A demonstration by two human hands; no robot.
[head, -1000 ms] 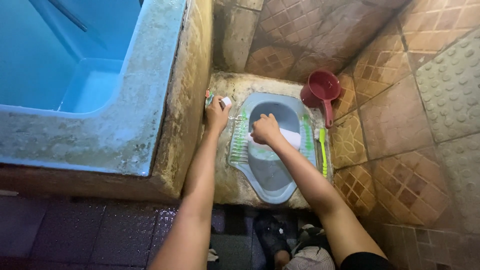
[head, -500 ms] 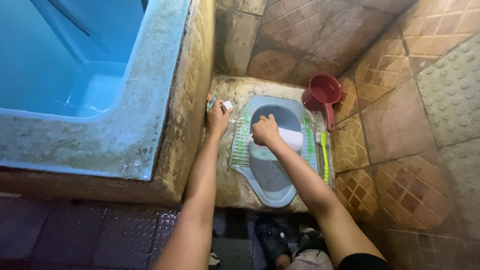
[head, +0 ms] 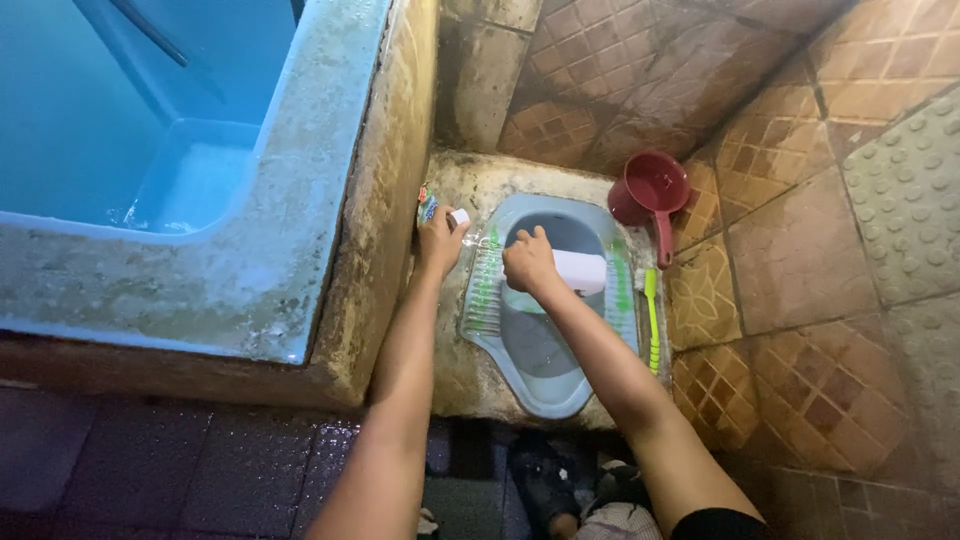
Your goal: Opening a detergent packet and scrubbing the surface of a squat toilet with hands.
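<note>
In the corner of a tiled floor beside a blue water tank, a pale blue squat toilet pan sits in a stained concrete base, its ribbed footrests streaked green. The right hand is clenched around a white brush head pressed inside the bowl. The left hand grasps a small white-capped bottle at the pan's left edge. A red dipper and a green-handled toothbrush lie along the right side.
</note>
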